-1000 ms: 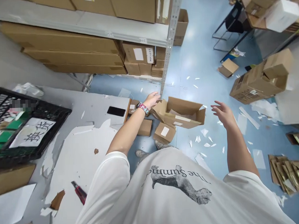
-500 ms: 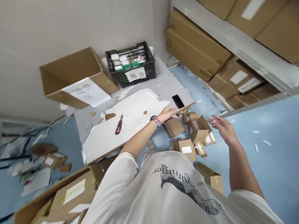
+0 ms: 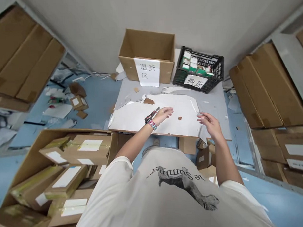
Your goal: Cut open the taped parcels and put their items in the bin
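My left hand hangs over the table's white surface, fingers stretched and nothing held. Just behind its wrist lies a red and black box cutter, partly covered by the wrist and its watch. My right hand is above the table's front right part, fingers loosely bent and apart, with nothing in them that I can make out. Between the hands a small brown scrap rests on the white sheet. Another torn brown piece lies farther back.
At the table's back stand an open cardboard box with a paper sign and a black crate of small white-green boxes. A large carton at my left holds several taped parcels. Opened boxes lie on the floor; shelved cartons flank the right.
The view has swung left, showing more of the parcel carton. My left hand is now beside the box cutter, and my right hand has come from over the floor to above the table.
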The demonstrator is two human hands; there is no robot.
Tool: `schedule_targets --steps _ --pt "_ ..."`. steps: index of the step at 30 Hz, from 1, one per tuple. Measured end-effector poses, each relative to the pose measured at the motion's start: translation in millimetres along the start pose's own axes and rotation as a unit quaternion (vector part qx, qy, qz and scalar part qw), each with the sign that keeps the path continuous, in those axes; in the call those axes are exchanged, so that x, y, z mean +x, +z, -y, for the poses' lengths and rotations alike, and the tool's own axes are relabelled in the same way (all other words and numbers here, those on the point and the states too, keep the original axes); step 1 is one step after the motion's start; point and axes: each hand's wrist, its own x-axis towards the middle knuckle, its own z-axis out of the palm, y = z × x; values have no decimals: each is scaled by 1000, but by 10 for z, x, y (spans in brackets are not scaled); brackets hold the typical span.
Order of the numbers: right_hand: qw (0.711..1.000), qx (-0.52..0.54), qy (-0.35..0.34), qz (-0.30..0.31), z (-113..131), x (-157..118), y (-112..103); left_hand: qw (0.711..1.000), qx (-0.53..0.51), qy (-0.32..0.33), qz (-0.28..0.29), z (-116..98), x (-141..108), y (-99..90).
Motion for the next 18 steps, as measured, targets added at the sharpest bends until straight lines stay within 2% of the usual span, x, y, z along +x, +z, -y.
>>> schedule_targets --steps 5,9,13,18 --pt "987 -14 -10 158 154 506 824 988 -89 -8 -127 217 -423 -457" --pt "946 -48 -8 319 187 691 1598 952 -171 2 -254 483 -933 -678" --pt "889 -60 -35 453 251 632 2415 892 -248 0 -378 795 -1504 -875" --pt "819 -76 -46 567 303 234 3405 828 -284 20 -484 1265 -2293 -1140"
